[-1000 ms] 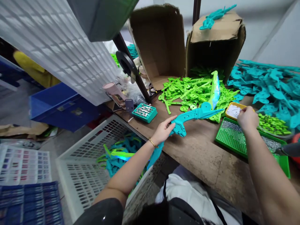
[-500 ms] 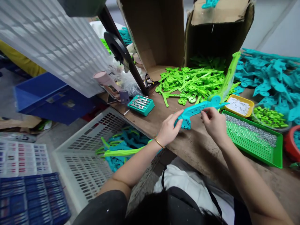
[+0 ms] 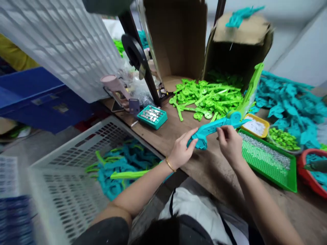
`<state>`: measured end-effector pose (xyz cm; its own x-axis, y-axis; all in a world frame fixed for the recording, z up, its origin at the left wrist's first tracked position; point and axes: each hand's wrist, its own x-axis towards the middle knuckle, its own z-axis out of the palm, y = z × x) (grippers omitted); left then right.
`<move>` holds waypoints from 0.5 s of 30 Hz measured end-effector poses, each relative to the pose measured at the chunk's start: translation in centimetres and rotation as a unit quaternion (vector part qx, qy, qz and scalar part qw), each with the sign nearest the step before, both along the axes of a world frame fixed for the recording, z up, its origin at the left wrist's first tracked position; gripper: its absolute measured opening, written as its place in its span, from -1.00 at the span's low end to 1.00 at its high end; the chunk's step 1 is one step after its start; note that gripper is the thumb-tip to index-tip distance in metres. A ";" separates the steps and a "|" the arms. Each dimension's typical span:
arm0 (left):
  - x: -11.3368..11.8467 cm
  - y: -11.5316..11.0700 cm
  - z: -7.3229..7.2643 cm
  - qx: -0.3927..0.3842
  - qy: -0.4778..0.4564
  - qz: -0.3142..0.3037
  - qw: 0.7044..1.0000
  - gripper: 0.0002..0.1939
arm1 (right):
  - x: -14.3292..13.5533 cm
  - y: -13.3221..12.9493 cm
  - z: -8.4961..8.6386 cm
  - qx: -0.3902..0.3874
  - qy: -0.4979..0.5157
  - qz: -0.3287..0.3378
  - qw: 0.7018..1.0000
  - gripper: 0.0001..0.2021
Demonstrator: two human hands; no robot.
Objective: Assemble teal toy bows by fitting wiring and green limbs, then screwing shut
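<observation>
My left hand [image 3: 182, 149] is closed around the lower end of a teal plastic part [image 3: 211, 128], held above the wooden table. A long light-green plastic arm [image 3: 251, 90] meets the teal part at its round end and slants up and away. At the middle of the teal part, my right hand [image 3: 231, 143] is closed in a pinch, with fingertips at its near edge. What those fingertips hold, if anything, is too small or hidden to make out.
Green plastic parts [image 3: 204, 98] lie heaped before an open carton [image 3: 214, 54], teal parts [image 3: 291, 98] at right. Nearby are a yellow tray [image 3: 265, 131], a green tray [image 3: 288, 185] with small metal pieces, a red basin [image 3: 304, 170], a teal block [image 3: 158, 122] and a white crate [image 3: 46, 166].
The view has shifted a little, so the surroundings appear slightly lower. Both hands keep nearly the same pose on the teal part, the right fingertips still pinched at its edge.
</observation>
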<state>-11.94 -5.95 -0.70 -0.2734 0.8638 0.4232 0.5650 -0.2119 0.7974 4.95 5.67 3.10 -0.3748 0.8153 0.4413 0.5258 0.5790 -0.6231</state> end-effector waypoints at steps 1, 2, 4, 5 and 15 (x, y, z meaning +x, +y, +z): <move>-0.1 0.1 -0.2 0.004 -0.007 0.000 1.000 -0.60 | -0.5 0.1 0.0 0.019 -0.006 0.002 1.000 -0.73; -0.2 0.4 -0.4 0.007 -0.017 0.001 1.000 -0.60 | -1.0 0.2 0.0 0.037 -0.011 0.005 0.999 -0.73; -0.8 1.0 -0.5 0.013 -0.041 0.005 0.999 -0.60 | -2.1 0.4 0.3 0.068 -0.021 0.017 0.997 -0.71; -1.4 1.4 -0.4 0.013 -0.053 0.008 0.998 -0.60 | -2.5 0.6 0.6 0.079 -0.025 0.026 0.996 -0.70; -14.4 -7.0 -2.1 -0.207 -0.235 -0.004 0.950 -0.55 | -9.4 19.4 17.3 -0.017 0.154 -0.118 0.981 -0.68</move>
<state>-26.36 -12.99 -2.76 -0.3404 0.9325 -0.1208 0.1263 0.1727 0.9769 -4.41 25.04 20.36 -0.0282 0.8791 0.4758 0.4270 0.4409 -0.7894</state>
